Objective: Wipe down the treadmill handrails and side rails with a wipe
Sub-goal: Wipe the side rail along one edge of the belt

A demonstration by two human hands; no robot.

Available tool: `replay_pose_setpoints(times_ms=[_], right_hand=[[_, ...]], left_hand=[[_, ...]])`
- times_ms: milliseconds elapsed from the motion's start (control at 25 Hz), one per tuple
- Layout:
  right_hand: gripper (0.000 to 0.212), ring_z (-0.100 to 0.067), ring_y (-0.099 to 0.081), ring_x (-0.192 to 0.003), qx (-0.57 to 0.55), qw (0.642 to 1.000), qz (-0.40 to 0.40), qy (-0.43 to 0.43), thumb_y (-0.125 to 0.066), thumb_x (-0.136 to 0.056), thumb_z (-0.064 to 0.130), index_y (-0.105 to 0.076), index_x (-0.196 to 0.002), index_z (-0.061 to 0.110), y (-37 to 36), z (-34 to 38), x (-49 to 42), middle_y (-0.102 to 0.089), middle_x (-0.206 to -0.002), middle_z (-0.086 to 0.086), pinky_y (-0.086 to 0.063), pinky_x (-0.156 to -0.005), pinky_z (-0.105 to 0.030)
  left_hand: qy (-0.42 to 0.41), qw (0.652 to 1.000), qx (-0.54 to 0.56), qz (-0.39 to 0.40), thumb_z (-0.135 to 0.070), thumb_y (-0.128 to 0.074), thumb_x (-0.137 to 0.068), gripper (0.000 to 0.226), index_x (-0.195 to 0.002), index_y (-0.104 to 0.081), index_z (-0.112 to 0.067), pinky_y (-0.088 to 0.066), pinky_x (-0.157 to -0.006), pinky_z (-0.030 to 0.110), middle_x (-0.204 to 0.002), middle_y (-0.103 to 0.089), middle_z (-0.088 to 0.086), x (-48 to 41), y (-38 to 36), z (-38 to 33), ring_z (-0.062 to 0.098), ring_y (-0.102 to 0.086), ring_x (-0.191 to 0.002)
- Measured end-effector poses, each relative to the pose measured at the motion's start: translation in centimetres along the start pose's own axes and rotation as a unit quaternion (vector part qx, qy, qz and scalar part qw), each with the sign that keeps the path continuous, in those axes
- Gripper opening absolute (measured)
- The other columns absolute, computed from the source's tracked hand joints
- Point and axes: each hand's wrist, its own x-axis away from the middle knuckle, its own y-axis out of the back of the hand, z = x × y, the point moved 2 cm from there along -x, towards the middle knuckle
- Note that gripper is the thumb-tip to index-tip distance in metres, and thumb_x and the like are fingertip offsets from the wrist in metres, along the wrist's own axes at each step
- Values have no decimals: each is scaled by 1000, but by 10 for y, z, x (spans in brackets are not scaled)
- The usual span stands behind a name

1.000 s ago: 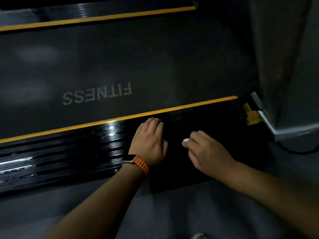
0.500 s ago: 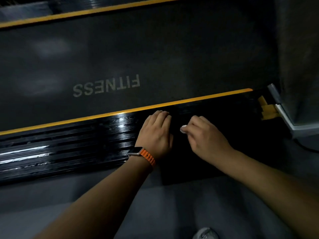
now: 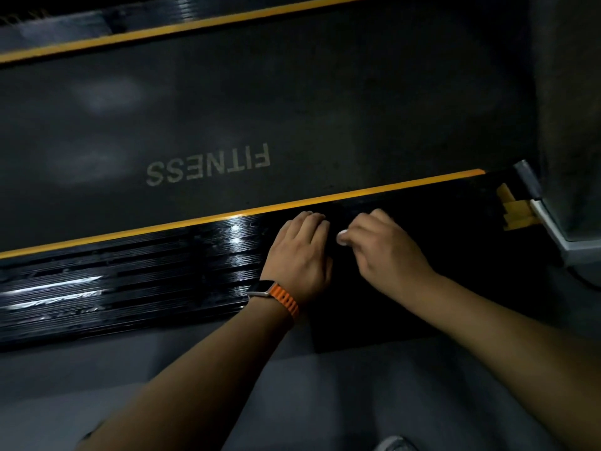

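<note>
Fingers (image 3: 367, 222) of the right hand (image 3: 387, 252) are curling tightly round a small white wipe (image 3: 342, 237), of which only a scrap is showing, and are holding it low on the black ribbed side rail (image 3: 130, 281); whether it is touching the rail is too dark to tell. The left hand (image 3: 299, 252) is lying just beside it on the same rail, palm down and holding nothing, its fingertips reaching toward the yellow stripe (image 3: 406, 187) running along the rail's far edge. A watch (image 3: 260, 287) on an orange band is sitting on the left wrist, over the rail's near half. Beyond the rail the dark belt (image 3: 325, 109) is showing the word FITNESS upside down. At the rail's right end a yellow block (image 3: 515, 213) is sitting just beside a grey post (image 3: 569, 125), and the grey floor (image 3: 325, 402) is lying along the rail's near side.
</note>
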Motion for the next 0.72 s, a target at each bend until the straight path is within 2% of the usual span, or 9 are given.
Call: replay_pose_setpoints(times_ms=[80,240,360,480,640,720], right_hand=[[21,-27,-53,-84,11,999,-23,-29,-66,-84,-3,-74,-99,9,3,-8,-4,-60,-89,-7,-44,-75,-32],[26,-24,-52,-88,31,999,15,14,-63,-85,-3,-72,-104,10,-1,-1,-3,-58,-93,-6,-47,-75,-32],[26,-25,-52,-87,37,998,-15,-41,-64,-84,-4,-72,-106,8,1,-10,-11,-58,-93,-7,-51,-75,-37],[24,-24,-51,-88,34,999,-2,-4,-61,-86,-1,-72,-105,8,-2,-7,-11,-57,-93,-7,-45,-76,-31],[19,-25,-53,-91,32,998,-27,-54,-64,-88,-1,-72,-103,8,0,-17,-19,-57,-94,-7,-51,-79,-37],[20,-25,-53,-90,31,999,-17,-21,-62,-87,0,-72,-102,8,-3,-11,-19,-57,-93,-7,-47,-77,-33]], left_hand=[[2,1000,-3,4,-30,-48,-89,51,-132,-59,-3,-40,-113,46,-133,-58,15,0,0,1,33,-49,-131],[-2,1000,4,-3,-28,-47,-89,50,-130,-61,-2,-42,-110,47,-131,-59,15,-1,0,0,34,-50,-129],[2,1000,-4,2,-29,-48,-88,52,-132,-59,-2,-41,-112,45,-132,-59,15,-1,0,1,33,-49,-130],[-8,1000,-2,-7,-29,-47,-89,51,-130,-60,-1,-42,-111,46,-130,-60,16,0,1,-1,35,-51,-129],[-3,1000,-5,-6,-29,-46,-89,53,-131,-60,-1,-40,-113,45,-132,-60,17,0,0,-1,36,-50,-130],[-6,1000,-3,-8,-29,-47,-89,52,-131,-60,-1,-41,-112,46,-131,-60,17,0,1,-2,36,-51,-129]])
